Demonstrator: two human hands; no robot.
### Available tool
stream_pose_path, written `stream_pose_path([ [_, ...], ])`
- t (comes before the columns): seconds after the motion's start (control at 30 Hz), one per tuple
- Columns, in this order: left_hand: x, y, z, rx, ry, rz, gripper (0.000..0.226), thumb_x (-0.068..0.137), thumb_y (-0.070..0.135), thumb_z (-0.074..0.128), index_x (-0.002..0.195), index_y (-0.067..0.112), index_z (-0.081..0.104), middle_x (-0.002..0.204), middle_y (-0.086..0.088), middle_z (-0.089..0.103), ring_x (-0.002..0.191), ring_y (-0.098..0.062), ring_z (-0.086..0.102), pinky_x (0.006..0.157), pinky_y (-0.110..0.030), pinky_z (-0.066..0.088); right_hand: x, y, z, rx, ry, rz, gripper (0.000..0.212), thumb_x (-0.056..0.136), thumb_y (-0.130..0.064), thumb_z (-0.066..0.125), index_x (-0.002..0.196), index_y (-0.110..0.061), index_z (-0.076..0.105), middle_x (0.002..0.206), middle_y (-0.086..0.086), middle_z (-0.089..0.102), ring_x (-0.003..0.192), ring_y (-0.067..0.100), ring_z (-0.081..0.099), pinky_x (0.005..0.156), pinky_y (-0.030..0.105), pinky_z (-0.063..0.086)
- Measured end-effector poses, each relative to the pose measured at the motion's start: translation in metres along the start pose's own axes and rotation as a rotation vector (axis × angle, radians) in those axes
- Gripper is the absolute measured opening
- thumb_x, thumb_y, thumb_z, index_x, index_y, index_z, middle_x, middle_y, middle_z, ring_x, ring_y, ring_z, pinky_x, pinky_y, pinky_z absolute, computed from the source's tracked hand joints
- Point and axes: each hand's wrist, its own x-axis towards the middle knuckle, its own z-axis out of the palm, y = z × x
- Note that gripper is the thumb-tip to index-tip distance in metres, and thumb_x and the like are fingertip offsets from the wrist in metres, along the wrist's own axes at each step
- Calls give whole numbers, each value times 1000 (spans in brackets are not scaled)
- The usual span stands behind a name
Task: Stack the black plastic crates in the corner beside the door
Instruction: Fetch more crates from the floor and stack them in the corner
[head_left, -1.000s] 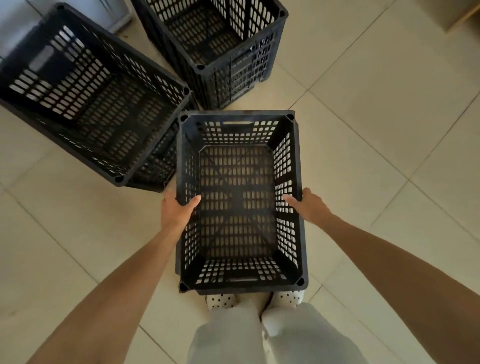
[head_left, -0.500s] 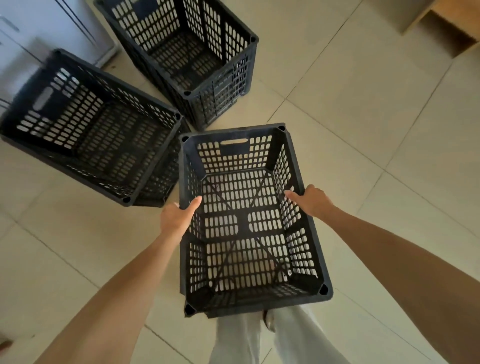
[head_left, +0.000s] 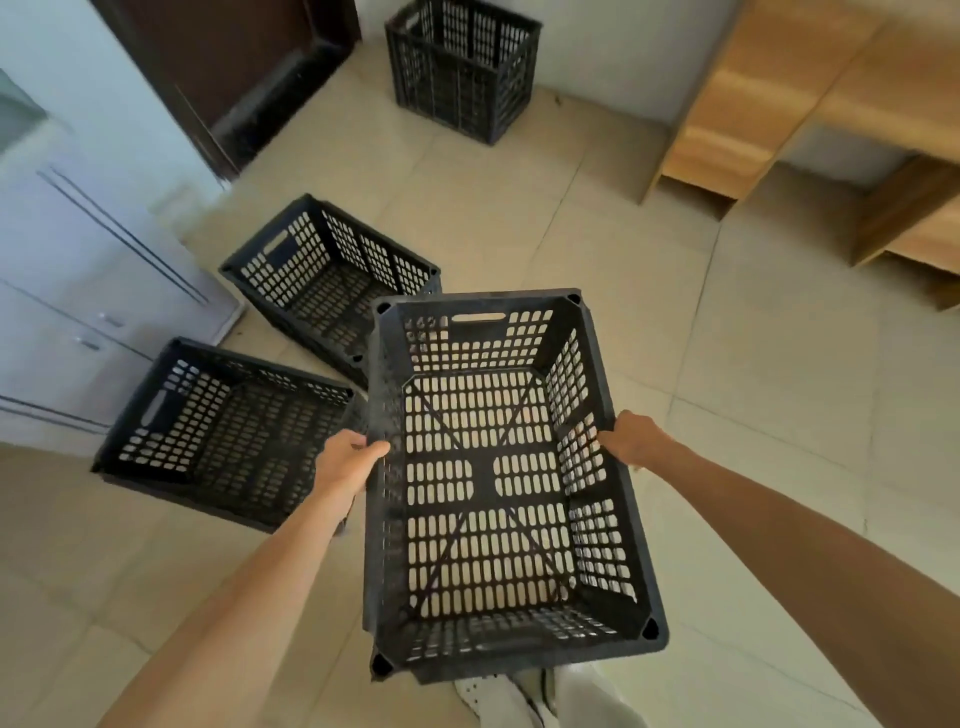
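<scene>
My left hand grips one long rim of the held crate, thumb hooked over the edge. My right hand curls over the opposite rim, so the crate hangs above the floor, open side up. It is matte black plastic, rectangular, with rounded slots in the walls and base, crossed diagonal ribs and a handle slot in the far end. The near floor crate and far floor crate, both alike, sit on glossy beige tiles by a white cabinet. The corner crate stands between the dark door and a pale wooden unit.
</scene>
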Motion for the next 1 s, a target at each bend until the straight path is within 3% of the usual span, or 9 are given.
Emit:
stream_pose_path([
  [0.13,-30,59,-40,61,-8,122,23,82,21,77,96,11,61,99,-14,66,86,-27,65,78,-44,60,-45,-12,-52,17,48,-25,42,96,-32,47,121,2,53,115,17,63,92,28,61,75,32,51],
  [0.2,-43,88,-58,81,4,162,20,82,20,77,89,12,60,96,-15,66,84,-28,65,80,-46,60,-63,-21,-80,25,64,-40,42,97,-31,46,122,2,53,116,18,64,97,30,64,78,33,53],
  [0.4,-62,156,-94,144,12,236,25,83,23,76,95,6,63,94,-16,67,90,-33,66,88,-50,56,-94,-52,-155,43,94,-126,39,98,-25,45,122,5,54,114,19,65,94,31,67,74,32,56],
  [0.5,-53,193,-97,160,27,246,24,84,23,75,94,4,65,94,-16,68,90,-33,66,90,-50,55,-84,-62,-193,37,116,-136,40,98,-24,45,122,6,54,113,20,66,89,30,68,69,30,56],
  [0.6,-40,234,-88,193,28,259,25,84,25,75,92,3,66,91,-16,68,85,-30,65,87,-46,53,-62,-65,-230,26,101,-130,42,98,-27,46,124,5,54,114,19,66,90,29,68,75,32,57],
  [0.77,-18,312,-61,219,41,285,27,87,24,72,69,9,58,65,-6,55,66,-23,55,74,-37,45,-8,-67,-298,4,94,-106,44,99,-31,46,125,2,54,112,17,67,75,23,62,72,29,53],
  [0.83,-10,346,-54,206,48,301,33,86,22,72,62,12,52,59,-4,47,61,-22,51,70,-35,41,12,-71,-329,10,103,-111,44,100,-35,44,122,2,55,110,17,68,81,25,65,73,28,51],
  [0.93,5,398,-49,174,75,302,25,86,24,73,74,8,58,67,-6,53,68,-22,55,71,-35,43,39,-84,-380,12,126,-138,45,100,-35,44,120,3,57,112,17,67,96,28,67,82,31,50],
  [1.0,21,430,-50,172,88,289,22,86,26,72,82,7,62,76,-6,60,73,-22,59,75,-35,45,52,-99,-411,0,141,-162,44,100,-34,45,120,3,58,110,16,67,95,27,65,83,32,50],
])
